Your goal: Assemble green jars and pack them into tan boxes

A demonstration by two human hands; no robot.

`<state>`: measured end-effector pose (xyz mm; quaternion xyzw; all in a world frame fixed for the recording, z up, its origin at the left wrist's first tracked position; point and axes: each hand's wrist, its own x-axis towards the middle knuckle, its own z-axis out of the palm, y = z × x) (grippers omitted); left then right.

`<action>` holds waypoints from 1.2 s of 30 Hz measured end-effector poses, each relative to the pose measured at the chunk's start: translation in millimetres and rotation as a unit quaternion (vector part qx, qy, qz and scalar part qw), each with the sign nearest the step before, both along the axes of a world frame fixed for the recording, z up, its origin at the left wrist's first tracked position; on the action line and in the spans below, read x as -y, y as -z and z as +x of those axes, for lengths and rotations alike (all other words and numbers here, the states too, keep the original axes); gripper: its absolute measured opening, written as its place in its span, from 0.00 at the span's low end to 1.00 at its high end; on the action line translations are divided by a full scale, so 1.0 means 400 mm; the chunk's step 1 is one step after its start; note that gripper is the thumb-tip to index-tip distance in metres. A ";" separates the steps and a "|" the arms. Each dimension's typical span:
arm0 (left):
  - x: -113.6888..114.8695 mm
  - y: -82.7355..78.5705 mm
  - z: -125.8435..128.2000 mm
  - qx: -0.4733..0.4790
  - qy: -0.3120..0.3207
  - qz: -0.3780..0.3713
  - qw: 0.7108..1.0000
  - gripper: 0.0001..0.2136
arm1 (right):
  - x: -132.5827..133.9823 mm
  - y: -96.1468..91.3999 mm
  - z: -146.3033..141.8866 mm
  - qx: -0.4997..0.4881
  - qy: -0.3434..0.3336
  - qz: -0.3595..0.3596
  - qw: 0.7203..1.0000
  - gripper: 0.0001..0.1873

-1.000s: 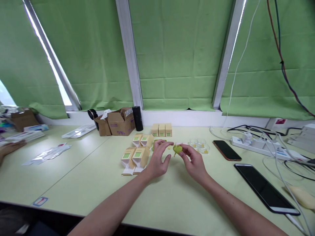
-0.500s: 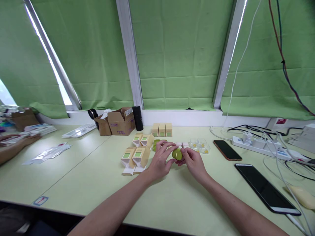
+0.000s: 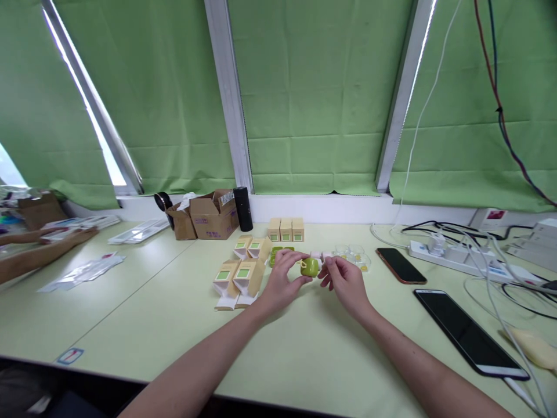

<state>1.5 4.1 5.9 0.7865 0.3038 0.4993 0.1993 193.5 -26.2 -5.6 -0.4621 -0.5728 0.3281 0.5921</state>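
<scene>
Green case: small green case (image 3: 309, 267) with a pale loop, up off the desk (image 3: 282, 360) between your two hands
Left hand: your left hand (image 3: 281, 280) has it clamped, forefinger above, thumb below
Right hand: your right hand (image 3: 346, 280) is just beside it, thumb and forefinger near each other; can't tell if they pinch anything
Closed cartons: three small cartons (image 3: 286, 231) stand in a row at the back, look finished
Open cartons: four flap-open cartons (image 3: 246, 274) lie left of your hands, look undone
Green pieces: more green pieces (image 3: 277, 251) on the desk behind your left hand, look unhandled
Progress: partway, I'd judge; your green case is out in hand, not boxed
Hidden: your left fingers cover some green pieces; your hands partly block the pinkish pieces (image 3: 317, 254)
Hard to read: carton insides, contents of the clear cups (image 3: 354, 251)
Cut off: co-worker's arms (image 3: 41, 258) at the left edge
</scene>
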 end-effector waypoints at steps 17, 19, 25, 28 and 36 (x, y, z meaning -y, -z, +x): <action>-0.051 0.019 -0.008 0.223 0.130 -0.257 0.931 0.26 | -0.103 0.090 0.107 0.520 0.238 0.188 0.798 0.22; -0.050 0.020 -0.006 0.221 0.130 -0.258 0.931 0.27 | -0.099 0.088 0.103 0.535 0.235 0.179 0.791 0.21; -0.044 0.016 -0.004 0.221 0.134 -0.267 0.928 0.26 | -0.094 0.079 0.099 0.565 0.242 0.167 0.771 0.10; -0.045 0.014 -0.003 0.233 0.139 -0.283 0.920 0.27 | -0.098 0.080 0.100 0.524 0.243 0.178 0.796 0.10; -0.039 0.005 -0.008 0.252 0.126 -0.293 0.914 0.27 | -0.087 0.042 0.067 0.013 0.079 0.033 0.996 0.21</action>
